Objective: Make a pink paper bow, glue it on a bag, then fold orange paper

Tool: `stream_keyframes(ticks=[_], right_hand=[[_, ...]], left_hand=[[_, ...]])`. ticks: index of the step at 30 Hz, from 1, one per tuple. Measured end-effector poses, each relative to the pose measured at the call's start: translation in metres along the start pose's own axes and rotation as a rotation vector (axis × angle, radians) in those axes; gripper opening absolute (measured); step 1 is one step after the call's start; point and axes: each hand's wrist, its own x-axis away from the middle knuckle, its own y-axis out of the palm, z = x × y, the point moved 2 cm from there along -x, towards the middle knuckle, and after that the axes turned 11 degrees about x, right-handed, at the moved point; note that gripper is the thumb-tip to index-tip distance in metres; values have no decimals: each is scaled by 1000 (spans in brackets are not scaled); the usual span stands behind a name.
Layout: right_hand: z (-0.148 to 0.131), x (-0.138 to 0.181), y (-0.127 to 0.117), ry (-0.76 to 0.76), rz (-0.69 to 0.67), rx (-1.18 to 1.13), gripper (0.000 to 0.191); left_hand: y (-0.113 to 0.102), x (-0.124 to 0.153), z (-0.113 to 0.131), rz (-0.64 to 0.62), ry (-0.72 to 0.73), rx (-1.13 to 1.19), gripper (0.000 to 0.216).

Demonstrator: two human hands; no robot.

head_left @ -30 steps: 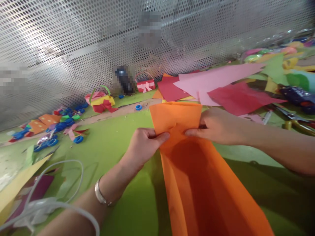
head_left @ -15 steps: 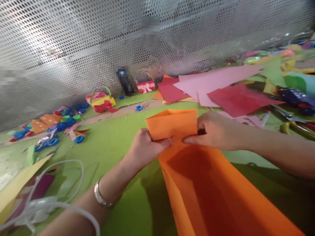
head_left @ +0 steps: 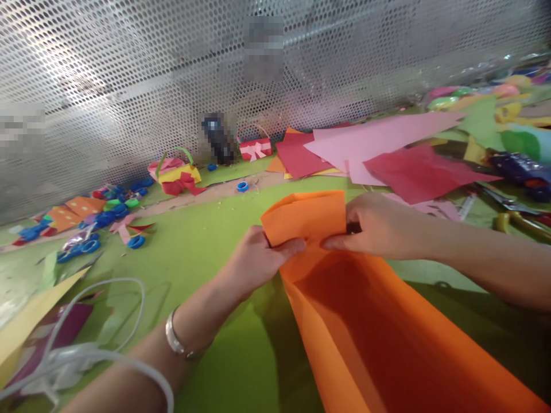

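Running from the near right corner away toward the perforated wall, the orange paper sheet is held above the green bench, its long axis near to far; its folded far end is pinched by the left hand and the right hand, pink and red sheets lying beyond

Both forearms are bare, without sleeves. The left hand has a silver metal bracelet at its wrist; the right hand wears nothing.
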Motion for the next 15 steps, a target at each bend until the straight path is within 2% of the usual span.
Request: stream_keyframes(ticks=[3,7,12,15], right_hand=[[0,2,2,-55,63,-158,23],[-2,4,7,-131,95,-383,34],[-2,4,10,-84,149,-381,29],[-1,3,9,-82,135,-372,22]], left_hand=[[2,1,0,-42,70,-28,16],[5,3,2,-114,102,-79,12],[5,5,7,-135,-40,-41,23],[4,6,8,-153,-122,-29,26]])
